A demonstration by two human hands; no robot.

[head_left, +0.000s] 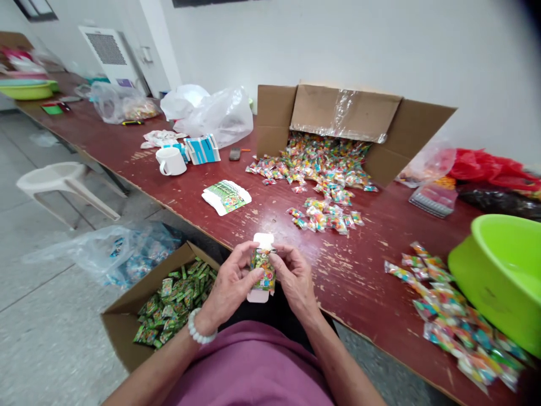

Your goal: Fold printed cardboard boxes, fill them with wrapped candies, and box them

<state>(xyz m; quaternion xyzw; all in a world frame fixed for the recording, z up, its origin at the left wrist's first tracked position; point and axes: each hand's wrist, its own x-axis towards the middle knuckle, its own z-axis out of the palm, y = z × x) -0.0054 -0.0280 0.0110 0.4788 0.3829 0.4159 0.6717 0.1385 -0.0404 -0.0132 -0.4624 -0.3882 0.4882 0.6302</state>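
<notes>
A small printed candy box (264, 268) with white flaps open at both ends is held between my two hands at the table's front edge. My left hand (235, 275) grips its left side, thumb across the printed front. On the opposite side, my right hand (293, 274) pinches the upper right edge. Whether anything is inside the box cannot be seen. Beyond my hands lies a loose group of clear-wrapped colourful candies (325, 216). A stack of flat, unfolded candy boxes (227, 197) rests to the left of these.
A large cardboard box (346, 110) on its side spills wrapped candies. Below left, another cardboard box (127, 334) holds many filled green packs (177, 299). A green basin (496, 276) stands right beside more candies (456, 321). A white mug (172, 162) and plastic stool (54, 173) are left.
</notes>
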